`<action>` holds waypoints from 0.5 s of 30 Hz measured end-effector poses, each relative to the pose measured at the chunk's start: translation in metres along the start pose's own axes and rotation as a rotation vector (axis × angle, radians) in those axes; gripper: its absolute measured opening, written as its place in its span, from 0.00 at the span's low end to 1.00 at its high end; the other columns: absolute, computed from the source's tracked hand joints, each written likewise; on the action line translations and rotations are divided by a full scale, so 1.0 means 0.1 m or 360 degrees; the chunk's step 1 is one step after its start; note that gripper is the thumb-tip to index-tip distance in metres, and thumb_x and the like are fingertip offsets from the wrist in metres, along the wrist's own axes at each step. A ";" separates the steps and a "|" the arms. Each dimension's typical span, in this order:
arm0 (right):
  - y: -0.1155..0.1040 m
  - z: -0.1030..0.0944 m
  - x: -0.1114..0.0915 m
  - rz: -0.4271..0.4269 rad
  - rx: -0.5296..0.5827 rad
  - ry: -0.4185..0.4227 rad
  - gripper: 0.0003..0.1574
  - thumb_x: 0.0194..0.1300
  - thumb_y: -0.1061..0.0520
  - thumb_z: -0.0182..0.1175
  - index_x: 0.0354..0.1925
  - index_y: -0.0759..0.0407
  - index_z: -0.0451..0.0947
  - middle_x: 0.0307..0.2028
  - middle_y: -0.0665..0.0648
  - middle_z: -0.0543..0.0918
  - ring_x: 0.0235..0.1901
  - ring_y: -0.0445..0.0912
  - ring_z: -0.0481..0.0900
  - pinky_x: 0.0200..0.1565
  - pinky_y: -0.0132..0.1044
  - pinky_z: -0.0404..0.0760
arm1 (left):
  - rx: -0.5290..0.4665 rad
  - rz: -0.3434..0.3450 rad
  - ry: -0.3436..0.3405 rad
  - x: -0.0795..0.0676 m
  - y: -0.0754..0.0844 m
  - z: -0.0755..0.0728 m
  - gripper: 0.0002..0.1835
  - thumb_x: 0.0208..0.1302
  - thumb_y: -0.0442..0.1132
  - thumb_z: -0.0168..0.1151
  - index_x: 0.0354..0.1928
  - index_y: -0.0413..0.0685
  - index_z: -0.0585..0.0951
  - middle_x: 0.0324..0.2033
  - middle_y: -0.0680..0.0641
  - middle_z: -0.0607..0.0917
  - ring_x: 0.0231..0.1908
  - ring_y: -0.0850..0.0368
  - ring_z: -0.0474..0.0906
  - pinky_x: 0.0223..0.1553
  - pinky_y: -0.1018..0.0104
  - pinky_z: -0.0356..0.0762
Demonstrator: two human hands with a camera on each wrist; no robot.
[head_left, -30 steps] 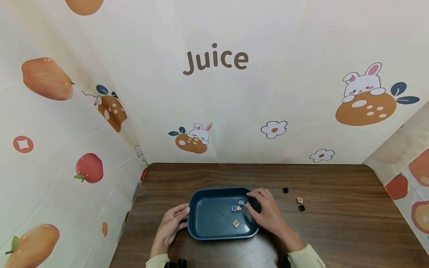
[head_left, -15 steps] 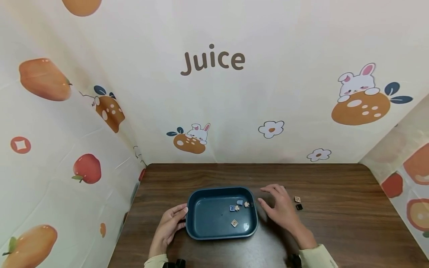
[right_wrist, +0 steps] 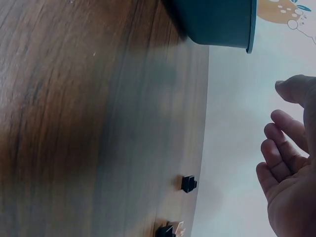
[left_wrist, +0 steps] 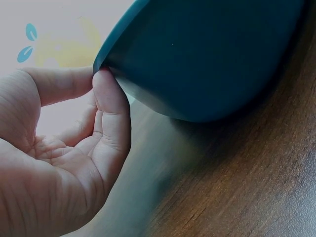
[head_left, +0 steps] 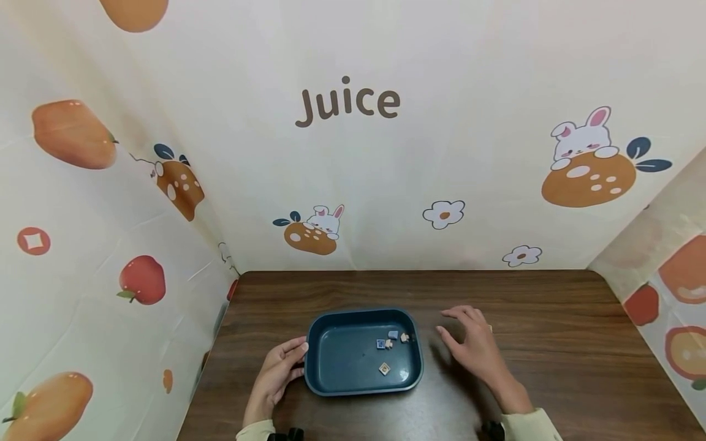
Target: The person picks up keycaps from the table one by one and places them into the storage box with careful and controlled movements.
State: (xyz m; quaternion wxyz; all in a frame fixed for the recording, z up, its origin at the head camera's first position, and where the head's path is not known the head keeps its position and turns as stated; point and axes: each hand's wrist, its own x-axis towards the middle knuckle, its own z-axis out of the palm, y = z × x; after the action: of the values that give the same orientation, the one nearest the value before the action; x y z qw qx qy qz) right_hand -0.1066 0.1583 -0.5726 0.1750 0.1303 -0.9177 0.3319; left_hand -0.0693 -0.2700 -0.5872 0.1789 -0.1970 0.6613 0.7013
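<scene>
A dark blue-green tray (head_left: pixel 336 367) lies on the table, its left rim pinched between the thumb and fingers of my left hand (head_left: pixel 276 373). The left wrist view shows the thumb tip at the rim of the tray wall (left_wrist: pixel 197 64). Inside the tray are two small blue pieces, one a square-faced block (head_left: pixel 380 344), along with a beige block (head_left: pixel 384 369) and other small beige pieces (head_left: pixel 405 337). To the right of the tray, my right hand (head_left: pixel 473 346) hovers over the table, fingers loosely bent and thumb apart, holding nothing.
In the right wrist view, a small black block (right_wrist: pixel 188 183) stands on the table, with another black block (right_wrist: pixel 165 231) and a beige block (right_wrist: pixel 179 228) near it. The head view has them mostly hidden by the right hand. A printed cloth (head_left: pixel 353 171) rises behind the wooden table (head_left: pixel 551 343).
My right hand has left the tray's right side and moved right, leaving a beige piece inside by the right wall. The left hand keeps its hold on the rim.
</scene>
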 end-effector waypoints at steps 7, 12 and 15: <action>0.09 -0.03 -0.04 0.0028 -0.0007 0.0017 0.19 0.58 0.63 0.78 0.49 0.58 0.86 0.46 0.55 0.85 0.48 0.48 0.77 0.48 0.40 0.78 | 0.0009 0.0015 -0.0018 0.00 0.00 0.00 0.32 0.78 0.45 0.63 0.74 0.31 0.70 0.44 0.53 0.88 0.43 0.61 0.82 0.38 0.70 0.84; 0.15 -0.06 -0.06 0.0024 0.0000 0.0044 0.19 0.58 0.63 0.78 0.48 0.59 0.86 0.46 0.57 0.85 0.49 0.50 0.77 0.51 0.29 0.73 | 0.0004 0.0029 -0.0020 0.01 0.00 0.00 0.32 0.77 0.44 0.63 0.73 0.31 0.70 0.43 0.53 0.88 0.42 0.62 0.82 0.38 0.70 0.84; 0.19 -0.06 -0.08 0.0025 0.0011 0.0056 0.19 0.58 0.64 0.78 0.48 0.61 0.86 0.46 0.58 0.85 0.49 0.50 0.77 0.52 0.28 0.71 | 0.0002 0.0020 -0.0019 0.01 0.00 0.00 0.31 0.78 0.44 0.63 0.73 0.31 0.70 0.42 0.54 0.88 0.42 0.62 0.82 0.38 0.70 0.84</action>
State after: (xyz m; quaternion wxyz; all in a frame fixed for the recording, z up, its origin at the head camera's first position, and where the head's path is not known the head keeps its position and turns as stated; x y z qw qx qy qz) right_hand -0.1047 0.1774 -0.5816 0.1880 0.1178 -0.9144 0.3386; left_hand -0.0699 -0.2700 -0.5875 0.1785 -0.1887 0.6620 0.7031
